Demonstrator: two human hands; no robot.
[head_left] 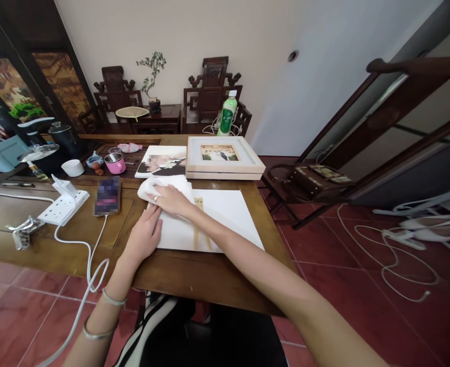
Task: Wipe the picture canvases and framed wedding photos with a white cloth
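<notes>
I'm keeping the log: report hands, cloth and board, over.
Right hand on white cloth, far left corner of white board. Left hand at board's left edge. Framed picture lying close beyond board.

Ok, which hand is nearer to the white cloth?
Right. The right hand lies on the white cloth; the left hand is just on its near side, at the left edge of the white board.

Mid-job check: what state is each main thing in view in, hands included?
white cloth, bunched
right hand, pressed on the white cloth
left hand, resting at the white panel's left edge
white panel, lying flat
framed picture, lying face up
phone, cable attached
power strip, adapter plugged in
green bottle, upright, capped
pink mug, upright
</notes>
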